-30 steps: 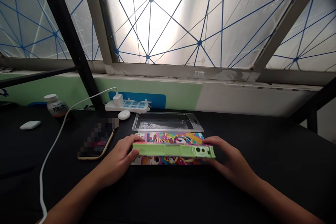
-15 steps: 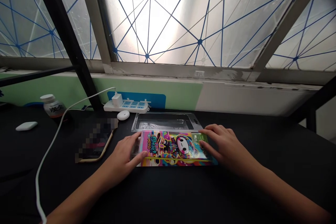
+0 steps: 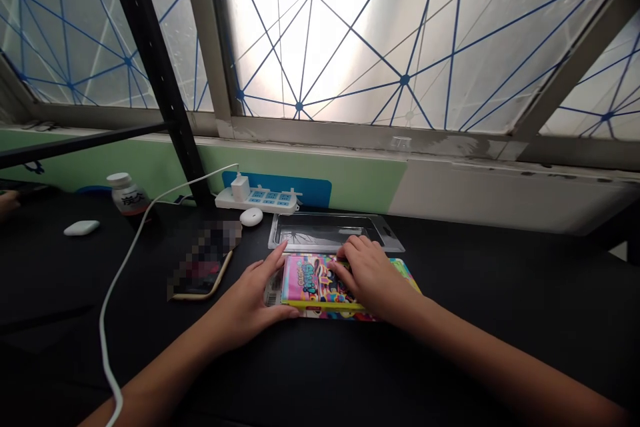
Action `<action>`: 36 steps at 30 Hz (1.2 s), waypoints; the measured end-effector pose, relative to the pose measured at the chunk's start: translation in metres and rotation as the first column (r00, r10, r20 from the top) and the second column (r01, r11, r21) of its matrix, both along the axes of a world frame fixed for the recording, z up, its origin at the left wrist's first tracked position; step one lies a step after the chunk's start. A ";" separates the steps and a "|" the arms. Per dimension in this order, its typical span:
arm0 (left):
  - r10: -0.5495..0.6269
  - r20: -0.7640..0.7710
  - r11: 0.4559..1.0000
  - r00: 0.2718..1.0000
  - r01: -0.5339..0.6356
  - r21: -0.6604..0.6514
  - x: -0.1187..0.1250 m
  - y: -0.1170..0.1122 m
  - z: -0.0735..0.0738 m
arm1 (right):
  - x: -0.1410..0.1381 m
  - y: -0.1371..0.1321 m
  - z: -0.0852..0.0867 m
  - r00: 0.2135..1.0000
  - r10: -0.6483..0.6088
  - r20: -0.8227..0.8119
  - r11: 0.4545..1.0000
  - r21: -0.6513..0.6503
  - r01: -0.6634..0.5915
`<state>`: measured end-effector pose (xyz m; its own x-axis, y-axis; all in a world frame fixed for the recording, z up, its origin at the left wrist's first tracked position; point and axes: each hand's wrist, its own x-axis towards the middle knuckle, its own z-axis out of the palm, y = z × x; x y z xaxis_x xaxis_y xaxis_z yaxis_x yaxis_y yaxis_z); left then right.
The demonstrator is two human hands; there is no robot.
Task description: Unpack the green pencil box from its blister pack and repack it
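A flat pencil case [image 3: 296, 283] with bright cartoon print and a yellow edge lies on a colourful printed card [image 3: 320, 314]. My left hand [image 3: 253, 290] brackets the case's left end, thumb along the front edge and fingers at the back edge. Across the middle of the case lies my right hand [image 3: 373, 277], fingers bent and thumb a little apart, touching the top. It covers much of the printed picture and the right half. Just behind sits a clear plastic blister shell [image 3: 395, 238].
To the left are a phone [image 3: 207, 270], a round white object [image 3: 251, 217], a white earbud case [image 3: 81, 228] and a bottle [image 3: 127, 197]. A power strip [image 3: 273, 199] stands by the wall. A white cable [image 3: 107, 320] crosses over my left forearm. Another person's hand [image 3: 7, 203] shows far left.
My right hand has moved left from the right end of the pencil case onto its middle. My left thumb has shifted from the top to the front edge. The view has turned slightly left.
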<state>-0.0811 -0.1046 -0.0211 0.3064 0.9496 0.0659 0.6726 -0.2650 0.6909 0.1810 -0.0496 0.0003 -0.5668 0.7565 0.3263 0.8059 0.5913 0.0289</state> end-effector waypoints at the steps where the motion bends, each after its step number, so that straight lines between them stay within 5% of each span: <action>1: -0.009 0.017 1.000 1.000 0.009 -0.005 0.000 0.000 0.001 | 0.000 0.001 -0.002 1.000 -0.002 -0.027 1.000 0.001 0.002; 7: -0.041 0.064 0.999 0.997 0.039 0.034 0.003 0.001 0.007 | 0.003 0.001 -0.001 0.980 0.092 -0.177 0.974 0.220 -0.052; 12: -0.044 0.052 0.997 0.998 0.048 -0.067 -0.004 0.001 0.008 | 0.016 -0.028 0.022 0.923 0.341 -0.178 0.890 0.378 -0.256; 14: 0.002 0.061 0.995 0.998 0.004 -0.103 -0.008 0.001 0.007 | 0.028 -0.047 0.033 0.878 0.460 -0.135 0.866 0.285 -0.410; 17: 0.004 -0.009 0.990 1.000 -0.005 -0.141 -0.009 0.001 0.006 | 0.053 -0.067 0.042 0.852 0.508 -0.125 0.853 -0.062 -0.517; 19: -0.005 -0.076 0.983 0.997 -0.009 -0.181 -0.007 0.000 0.007 | 0.075 -0.068 0.038 0.882 0.455 -0.122 0.855 -0.216 -0.471; 23: -0.011 -0.096 0.985 0.995 -0.006 -0.172 -0.005 -0.001 0.008 | 0.120 -0.051 0.009 0.960 0.253 -0.120 0.913 -0.298 -0.278; 26: -0.001 -0.054 0.992 0.999 -0.006 -0.129 -0.004 0.000 0.008 | 0.141 -0.039 -0.012 0.977 0.090 -0.195 0.905 -0.393 -0.162; 32: 0.040 0.199 0.995 0.979 -0.020 -0.102 -0.006 0.001 0.005 | 0.137 -0.035 -0.020 0.851 -0.151 -0.502 0.874 -0.470 -0.122; 36: 0.022 0.281 0.994 0.959 0.008 -0.105 -0.007 0.003 0.004 | 0.131 -0.033 -0.021 0.814 -0.202 -0.545 0.885 -0.458 -0.086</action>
